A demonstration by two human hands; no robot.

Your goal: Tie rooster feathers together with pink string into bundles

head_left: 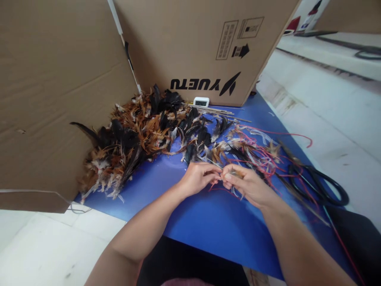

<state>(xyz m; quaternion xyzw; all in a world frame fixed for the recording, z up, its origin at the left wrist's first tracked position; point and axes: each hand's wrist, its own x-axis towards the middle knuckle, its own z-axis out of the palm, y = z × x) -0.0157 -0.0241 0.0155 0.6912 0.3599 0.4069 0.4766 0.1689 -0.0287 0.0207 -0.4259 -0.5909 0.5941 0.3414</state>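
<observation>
My left hand [198, 178] and my right hand [245, 183] meet over the blue table, fingertips almost touching. A small brown feather [236, 173] shows between the thumb and fingers of my right hand. My left hand is closed in a pinch; what sits between its fingertips is too small to make out. Just beyond the hands lie loose black and brown feathers [218, 151], mixed with tangled red string [268, 159]. A large heap of brown and black feathers [149, 131] spreads to the left.
Cardboard panels [190, 47] stand along the back and left. A small white digital display [201, 102] rests at their foot, near several thin sticks [229, 114]. Black-handled scissors [336, 190] lie at the right on the blue table [214, 238].
</observation>
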